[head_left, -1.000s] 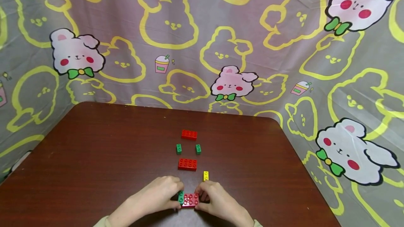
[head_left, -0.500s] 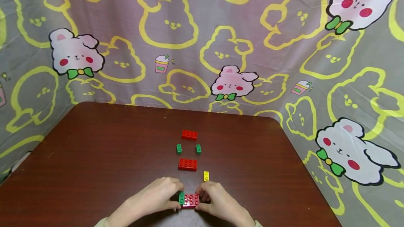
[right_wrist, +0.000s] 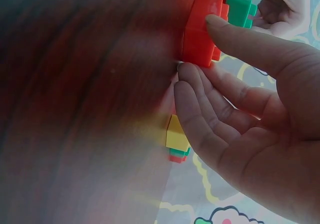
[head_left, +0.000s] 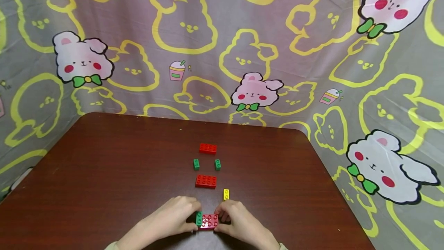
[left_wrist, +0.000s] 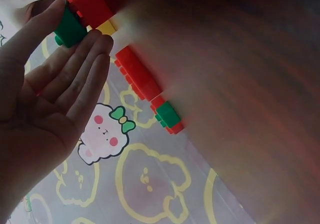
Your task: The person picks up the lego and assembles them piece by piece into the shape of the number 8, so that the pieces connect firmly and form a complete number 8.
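While I follow this from my remote station, the printed curtain (head_left: 208,65) takes up most of the head view, cartoon animals and yellow outlines all over. Below it, the dark brown table (head_left: 277,165). At its near side, left hand (head_left: 178,213) and right hand (head_left: 236,216) face each other across one small build.

Left: thumb and fingertips clamped on the held green brick (head_left: 199,219); the left wrist view shows its other fingers close together. Right: thumb and fingers pinch the right end of the held red brick (head_left: 210,222), spare fingers bent beside it.

Held red brick lies crosswise between the hands, studs up, resting on the table as far as I can tell. Held green brick is on top of its left end; three stud pairs show beside it. Pushed fully home or not, I can't tell.

Beyond: middle red brick (head_left: 206,181), then far red brick (head_left: 208,148), both studs up, untouched. Between those two, left green brick (head_left: 196,164) and right green brick (head_left: 217,164), apart from each other. Yellow brick (head_left: 226,193) is just past the right hand, partly hidden.

Step in hand, my judgement: joining green to red, nearly finished. Next move calls for firm, even downward pressure from the left while the right steadies the red, then an edge check before release.
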A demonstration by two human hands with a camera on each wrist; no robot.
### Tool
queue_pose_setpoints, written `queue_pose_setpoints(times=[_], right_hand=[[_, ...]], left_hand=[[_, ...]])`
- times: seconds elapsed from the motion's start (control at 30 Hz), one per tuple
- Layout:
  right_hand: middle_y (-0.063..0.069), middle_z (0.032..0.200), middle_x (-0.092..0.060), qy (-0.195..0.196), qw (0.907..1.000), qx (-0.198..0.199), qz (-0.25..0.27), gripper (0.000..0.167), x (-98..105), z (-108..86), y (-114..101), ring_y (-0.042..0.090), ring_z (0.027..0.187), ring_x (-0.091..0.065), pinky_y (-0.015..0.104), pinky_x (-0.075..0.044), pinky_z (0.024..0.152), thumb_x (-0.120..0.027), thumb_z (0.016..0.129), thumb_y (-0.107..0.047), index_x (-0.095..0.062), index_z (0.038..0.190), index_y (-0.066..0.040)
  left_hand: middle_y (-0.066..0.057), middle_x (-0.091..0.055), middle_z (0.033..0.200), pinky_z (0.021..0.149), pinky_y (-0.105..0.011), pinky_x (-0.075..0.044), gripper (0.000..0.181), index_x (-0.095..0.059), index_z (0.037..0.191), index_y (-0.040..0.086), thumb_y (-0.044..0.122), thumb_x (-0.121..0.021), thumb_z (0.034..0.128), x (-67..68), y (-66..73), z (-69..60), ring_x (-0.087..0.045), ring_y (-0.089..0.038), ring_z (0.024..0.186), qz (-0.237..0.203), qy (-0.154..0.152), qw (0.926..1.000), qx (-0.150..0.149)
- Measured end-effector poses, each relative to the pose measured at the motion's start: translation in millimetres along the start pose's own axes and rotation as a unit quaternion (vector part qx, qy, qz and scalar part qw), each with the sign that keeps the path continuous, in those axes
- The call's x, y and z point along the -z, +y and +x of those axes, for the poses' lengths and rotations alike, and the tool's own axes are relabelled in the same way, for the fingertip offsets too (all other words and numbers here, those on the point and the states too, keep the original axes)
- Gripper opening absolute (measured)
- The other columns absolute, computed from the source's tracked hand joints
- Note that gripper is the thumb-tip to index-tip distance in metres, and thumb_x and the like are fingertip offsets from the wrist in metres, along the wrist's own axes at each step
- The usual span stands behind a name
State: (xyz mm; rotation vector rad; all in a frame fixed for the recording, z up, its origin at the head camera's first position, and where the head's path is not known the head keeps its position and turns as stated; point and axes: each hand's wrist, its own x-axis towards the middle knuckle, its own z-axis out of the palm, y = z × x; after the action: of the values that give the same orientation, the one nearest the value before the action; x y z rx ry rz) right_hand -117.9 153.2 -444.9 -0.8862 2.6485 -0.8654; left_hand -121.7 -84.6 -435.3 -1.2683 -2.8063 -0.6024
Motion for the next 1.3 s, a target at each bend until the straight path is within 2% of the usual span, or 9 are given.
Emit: queue_pose_setpoints(times=[0.3, 0.43, 0.63, 0.9, 1.07, 1.3], right_hand=[[-0.003, 0.086, -0.066, 0.008, 0.9999, 0.002, -0.006, 0.022, -0.4, -1.2, -1.3, -0.006, 0.074, -0.058, 0.011, -0.050, 0.064, -0.083, 0.080, -0.017, -0.068, 0.094, -0.009], [-0.004, 0.086, -0.066, 0.005, 0.9999, -0.002, -0.009, 0.023, 0.0, -1.9, -1.4, -0.007, 0.074, -0.057, 0.012, -0.050, 0.065, -0.083, 0.080, -0.018, -0.068, 0.094, -0.010], [-0.003, 0.086, -0.066, 0.004, 0.9999, 0.001, -0.014, 0.022, 0.1, -0.4, -2.7, -0.007, 0.074, -0.057, 0.011, -0.051, 0.065, -0.083, 0.080, -0.017, -0.068, 0.095, -0.009], [-0.002, 0.086, -0.067, 0.004, 0.9999, 0.007, -0.009, 0.023, 0.9, 0.7, -1.6, -0.005, 0.074, -0.059, 0.012, -0.051, 0.065, -0.083, 0.080, -0.017, -0.068, 0.094, -0.009], [-0.001, 0.087, -0.067, 0.012, 0.9997, 0.018, -0.014, 0.022, -0.4, 0.5, -0.4, -0.003, 0.075, -0.061, 0.012, -0.051, 0.065, -0.083, 0.080, -0.016, -0.068, 0.094, -0.008], [-0.003, 0.087, -0.067, 0.006, 0.9998, 0.013, -0.013, 0.022, -1.8, 1.4, -0.4, -0.004, 0.074, -0.060, 0.011, -0.050, 0.065, -0.083, 0.080, -0.017, -0.068, 0.095, -0.009]], left_hand=[[0.009, -0.066, 0.080, 0.057, -0.016, -0.043, 0.027, -0.069, 0.089, 0.015, 0.025, -0.087, 0.0723, -1.0, -3.8, -0.4, -0.048, 0.005, 0.067, -0.005, 0.010, 0.9999, -0.002], [0.009, -0.065, 0.078, 0.056, -0.016, -0.042, 0.026, -0.069, 0.088, 0.015, 0.025, -0.087, 0.0721, -0.9, -3.2, 0.6, -0.047, 0.005, 0.066, -0.001, 0.009, 1.0000, -0.004], [0.012, -0.058, 0.071, 0.053, -0.017, -0.038, 0.026, -0.065, 0.080, 0.018, 0.027, -0.087, 0.0709, -0.5, -1.6, 2.9, -0.042, 0.003, 0.062, 0.030, 0.004, 0.9995, -0.009], [0.013, -0.055, 0.068, 0.051, -0.020, -0.038, 0.028, -0.063, 0.075, 0.019, 0.029, -0.088, 0.0686, -1.8, 0.9, 4.9, -0.045, 0.000, 0.060, 0.068, 0.013, 0.9975, -0.014], [0.014, -0.055, 0.067, 0.051, -0.020, -0.037, 0.028, -0.062, 0.074, 0.018, 0.028, -0.088, 0.0681, -2.8, 0.5, 4.7, -0.042, 0.000, 0.059, 0.056, 0.009, 0.9984, 0.000], [0.013, -0.056, 0.066, 0.051, -0.017, -0.036, 0.026, -0.064, 0.075, 0.017, 0.027, -0.088, 0.0691, -4.4, -1.2, 3.7, -0.039, 0.002, 0.059, 0.013, -0.007, 0.9997, 0.018]])
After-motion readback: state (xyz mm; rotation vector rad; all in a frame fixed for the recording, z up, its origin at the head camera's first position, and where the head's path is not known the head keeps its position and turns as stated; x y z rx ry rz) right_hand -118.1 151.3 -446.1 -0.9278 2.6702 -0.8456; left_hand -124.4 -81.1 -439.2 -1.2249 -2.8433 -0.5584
